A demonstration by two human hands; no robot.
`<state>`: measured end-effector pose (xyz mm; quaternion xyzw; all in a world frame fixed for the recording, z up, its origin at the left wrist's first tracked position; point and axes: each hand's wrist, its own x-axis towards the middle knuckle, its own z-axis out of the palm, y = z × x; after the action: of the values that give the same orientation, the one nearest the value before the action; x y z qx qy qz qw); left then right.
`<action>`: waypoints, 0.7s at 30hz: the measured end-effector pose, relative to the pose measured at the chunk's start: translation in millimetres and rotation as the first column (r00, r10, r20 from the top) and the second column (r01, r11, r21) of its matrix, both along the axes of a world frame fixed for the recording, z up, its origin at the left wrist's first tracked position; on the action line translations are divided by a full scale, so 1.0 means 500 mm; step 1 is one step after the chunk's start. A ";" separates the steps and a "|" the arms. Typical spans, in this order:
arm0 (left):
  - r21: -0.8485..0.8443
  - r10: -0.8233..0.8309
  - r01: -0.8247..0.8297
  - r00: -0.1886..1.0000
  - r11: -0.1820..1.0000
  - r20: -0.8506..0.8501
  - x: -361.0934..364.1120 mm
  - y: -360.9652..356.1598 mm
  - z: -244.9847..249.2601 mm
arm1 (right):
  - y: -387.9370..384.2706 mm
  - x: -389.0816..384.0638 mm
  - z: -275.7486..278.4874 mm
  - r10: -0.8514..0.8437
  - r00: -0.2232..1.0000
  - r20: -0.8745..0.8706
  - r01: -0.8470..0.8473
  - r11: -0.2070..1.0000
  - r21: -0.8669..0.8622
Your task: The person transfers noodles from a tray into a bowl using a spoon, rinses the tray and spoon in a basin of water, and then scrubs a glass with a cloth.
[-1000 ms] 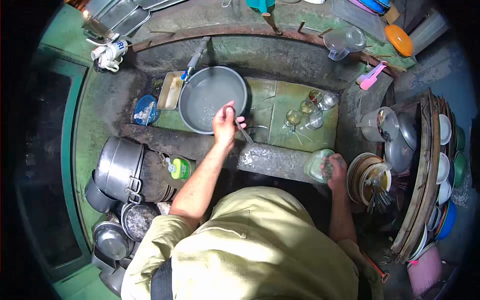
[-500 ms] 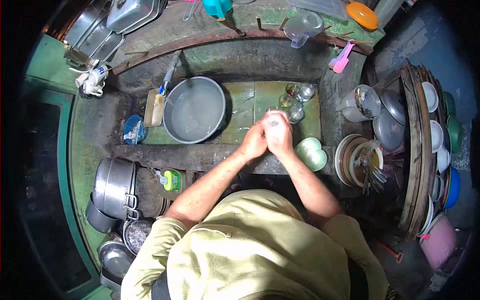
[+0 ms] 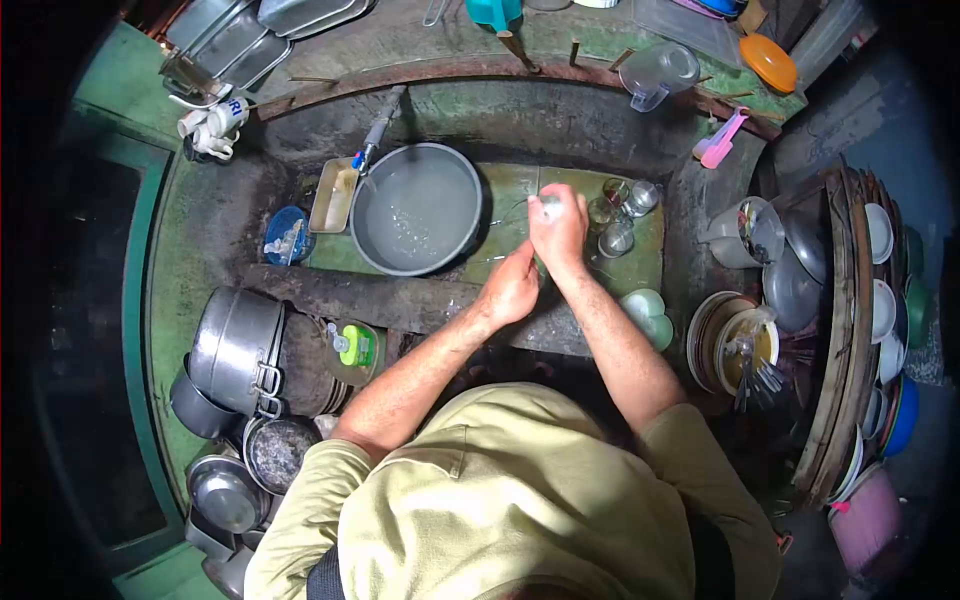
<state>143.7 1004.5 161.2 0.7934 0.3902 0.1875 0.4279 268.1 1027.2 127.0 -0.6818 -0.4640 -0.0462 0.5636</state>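
Over the sink's front ledge, my right hand (image 3: 563, 232) is closed around something pale and whitish (image 3: 550, 207), mostly covered by the fingers; I cannot make out its kind. My left hand (image 3: 511, 288) is closed just below and to its left, close to the right wrist. What it holds, if anything, is hidden. Several clear drinking glasses (image 3: 616, 238) stand on the sink's green tiles right of my right hand. A pale green bowl (image 3: 648, 318) sits on the ledge to the right. Left of my hands is a large grey basin (image 3: 415, 205) of cloudy water.
A tap (image 3: 375, 137) reaches over the basin's left rim, beside a rectangular tray (image 3: 333, 195) and a blue basket (image 3: 288, 236). Green dish soap (image 3: 355, 345) and a big metal pot (image 3: 236, 345) stand front left. Stacked plates (image 3: 708, 340) and a wooden rack (image 3: 835, 330) are right.
My hands were clasped together and have come apart, the right moving up and away, the left staying lower. The view has shifted, so the surroundings sit further right.
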 end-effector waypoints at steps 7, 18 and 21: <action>-0.635 0.217 -0.052 0.959 0.771 0.184 -0.018 0.014 0.018 | -0.006 0.073 0.037 0.265 0.074 -0.961 -0.305 0.924 0.231; -0.912 0.496 0.175 0.793 0.371 0.354 -0.049 0.031 -0.016 | 0.005 -0.003 0.007 0.163 -0.809 -0.564 -0.214 0.812 0.542; -0.672 0.433 -0.269 0.897 0.690 0.085 -0.068 0.043 -0.041 | -0.002 -0.089 -0.053 0.222 -0.422 -0.879 -0.489 0.761 0.426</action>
<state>109.8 1025.8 140.9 0.4785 0.5217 0.2139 0.6732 223.4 1026.3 100.8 -0.2910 -0.0424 0.7317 0.6149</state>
